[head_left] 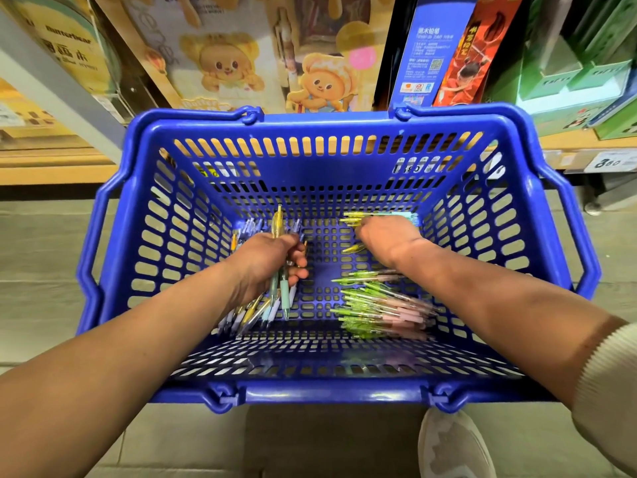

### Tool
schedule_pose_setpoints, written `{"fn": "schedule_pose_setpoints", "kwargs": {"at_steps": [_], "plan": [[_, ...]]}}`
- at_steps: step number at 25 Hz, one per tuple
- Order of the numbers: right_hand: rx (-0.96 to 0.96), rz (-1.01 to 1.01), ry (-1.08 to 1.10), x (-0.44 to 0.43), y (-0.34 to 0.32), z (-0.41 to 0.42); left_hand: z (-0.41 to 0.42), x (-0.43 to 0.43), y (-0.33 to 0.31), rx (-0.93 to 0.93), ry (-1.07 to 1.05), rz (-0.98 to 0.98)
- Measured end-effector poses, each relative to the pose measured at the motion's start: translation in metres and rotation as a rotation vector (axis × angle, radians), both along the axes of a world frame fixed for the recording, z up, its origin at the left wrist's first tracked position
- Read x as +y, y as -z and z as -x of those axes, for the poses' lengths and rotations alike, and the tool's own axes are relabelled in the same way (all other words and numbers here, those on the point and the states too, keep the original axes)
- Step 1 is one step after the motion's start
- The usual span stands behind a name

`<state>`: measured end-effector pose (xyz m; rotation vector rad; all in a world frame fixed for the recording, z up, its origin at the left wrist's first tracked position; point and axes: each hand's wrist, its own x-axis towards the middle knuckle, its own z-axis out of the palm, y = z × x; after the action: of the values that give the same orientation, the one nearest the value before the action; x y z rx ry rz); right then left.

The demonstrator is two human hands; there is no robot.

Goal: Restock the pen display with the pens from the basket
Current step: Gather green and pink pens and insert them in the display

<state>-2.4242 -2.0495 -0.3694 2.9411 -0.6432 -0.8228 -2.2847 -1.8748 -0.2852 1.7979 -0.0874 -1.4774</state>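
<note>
A blue plastic basket (pixel 331 167) stands on the floor below me, with loose pens on its bottom. My left hand (pixel 265 263) is inside it and grips a bunch of pens (pixel 277 270), yellow, teal and white ones, which stick out above and below the fist. My right hand (pixel 386 236) reaches to the far right of the basket floor and its fingers are curled around several yellow-green pens (pixel 355 217). A blurred pile of green and pink pens (pixel 379 305) lies under my right forearm.
A wooden shelf edge (pixel 51 170) runs behind the basket, with cartoon bear display boxes (pixel 224 63) and a blue and red package (pixel 444 50) above it. A price tag (pixel 608 163) sits at the right. My white shoe (pixel 451 446) is below the basket.
</note>
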Motion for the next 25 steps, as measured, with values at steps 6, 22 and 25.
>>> {"fn": "schedule_pose_setpoints", "kwargs": {"at_steps": [6,22,25], "plan": [[-0.105,-0.136,0.08,-0.003,0.008,0.003,-0.002,0.0,0.003,-0.007,0.006,-0.001],[0.052,-0.086,-0.005,-0.03,0.0,0.002,-0.001,-0.001,0.009,-0.009,0.003,-0.006],[0.06,-0.114,-0.059,-0.028,0.002,0.008,-0.001,-0.001,0.011,-0.013,0.01,-0.013]]}}
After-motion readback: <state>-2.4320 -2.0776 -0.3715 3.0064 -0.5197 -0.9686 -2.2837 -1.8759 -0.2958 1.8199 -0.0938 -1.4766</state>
